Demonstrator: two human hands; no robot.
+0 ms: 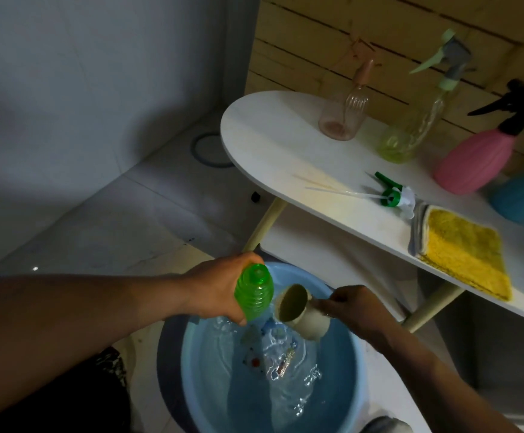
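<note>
My left hand (214, 289) grips a green ribbed plastic bottle (254, 292) with its open neck pointing up, held over the far rim of a blue basin (359, 354) of water. My right hand (353, 307) holds a beige cup (301, 314) by its handle, tilted on its side with the mouth turned toward the bottle. Cup and bottle sit close together just above the rippling water. A green and white spray head (395, 195) with its long tube lies loose on the white table (273, 135).
On the white oval table stand a clear pinkish spray bottle (345, 110), a yellow-green spray bottle (410, 129), a pink one (479, 157) and a blue one (523, 195). A folded yellow cloth (464, 251) lies near the table's front edge. A lower shelf (326, 245) sits behind the basin.
</note>
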